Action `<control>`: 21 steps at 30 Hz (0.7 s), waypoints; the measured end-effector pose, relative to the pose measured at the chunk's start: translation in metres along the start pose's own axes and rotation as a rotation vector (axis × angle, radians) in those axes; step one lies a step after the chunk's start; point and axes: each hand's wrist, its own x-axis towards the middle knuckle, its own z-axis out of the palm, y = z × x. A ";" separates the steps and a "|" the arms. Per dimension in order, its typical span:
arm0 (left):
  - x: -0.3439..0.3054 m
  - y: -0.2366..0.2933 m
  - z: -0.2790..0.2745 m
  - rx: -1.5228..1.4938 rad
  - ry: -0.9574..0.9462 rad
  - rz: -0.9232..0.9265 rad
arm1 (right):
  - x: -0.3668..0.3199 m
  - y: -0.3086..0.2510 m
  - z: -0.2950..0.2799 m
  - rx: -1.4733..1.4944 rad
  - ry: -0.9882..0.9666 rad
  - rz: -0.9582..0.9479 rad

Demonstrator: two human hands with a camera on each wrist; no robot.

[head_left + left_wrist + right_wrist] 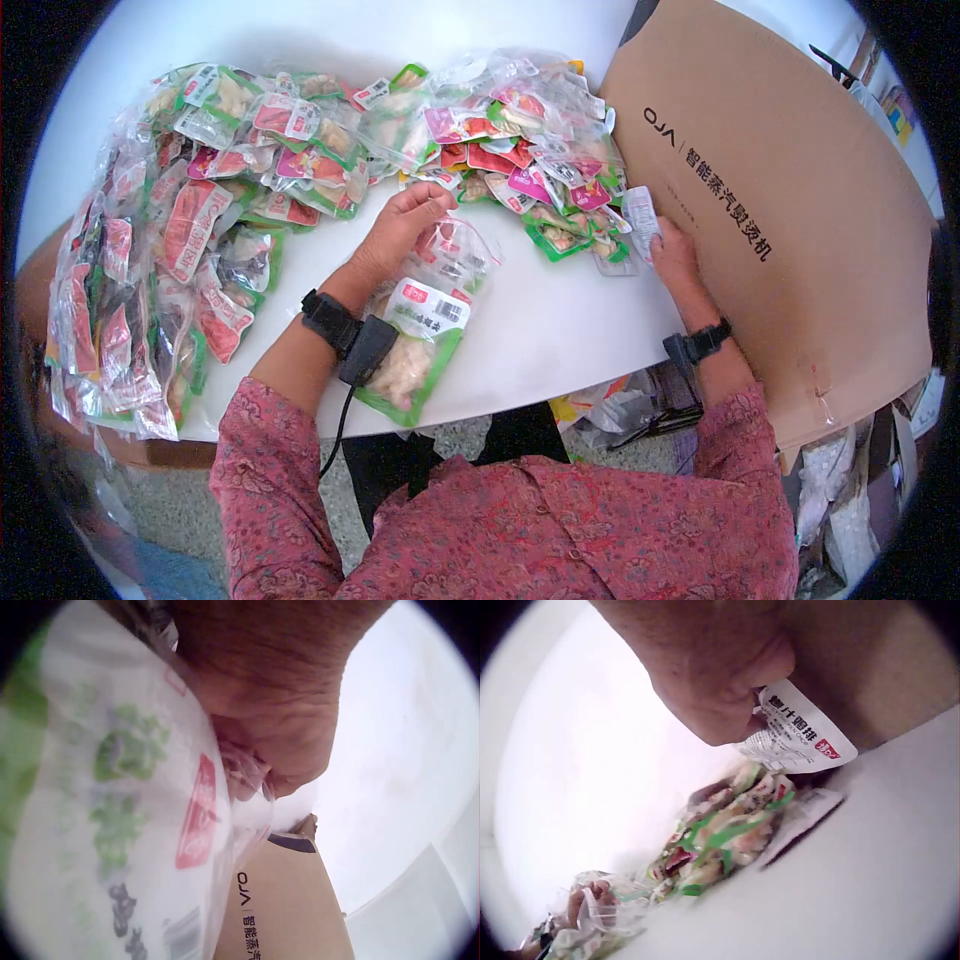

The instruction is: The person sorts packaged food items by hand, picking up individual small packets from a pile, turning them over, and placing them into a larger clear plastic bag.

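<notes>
My left hand (pixel 400 232) grips the top of a clear plastic bag (pixel 462 258). Inside it are a green-edged snack packet (pixel 408 365) with pale contents and something red and white. Close up in the left wrist view, the bag's white label with green print (pixel 127 772) hangs beside the curled fingers. At the right end of the heap, my right hand (pixel 676 256) pinches a small white packet (pixel 806 735) with black print and a red logo. Its lower edge overlaps the green-edged packets (pixel 727 832) in the right wrist view.
Many bagged red, white and green packets (pixel 195 230) cover the table's left side. Another heap of loose and bagged packets (pixel 520 140) lies at the back middle. A large cardboard box (pixel 770 220) stands along the right, close by my right hand. The white table (pixel 500 350) curves towards my body.
</notes>
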 end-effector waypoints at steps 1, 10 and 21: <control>0.000 0.000 0.001 0.003 0.003 0.006 | -0.002 -0.004 -0.009 0.041 0.041 -0.004; -0.009 -0.004 0.024 0.128 -0.274 0.048 | 0.014 -0.106 -0.039 1.288 -0.134 0.154; -0.006 -0.012 0.022 -0.101 0.114 -0.033 | 0.020 -0.236 0.025 0.599 0.064 -0.704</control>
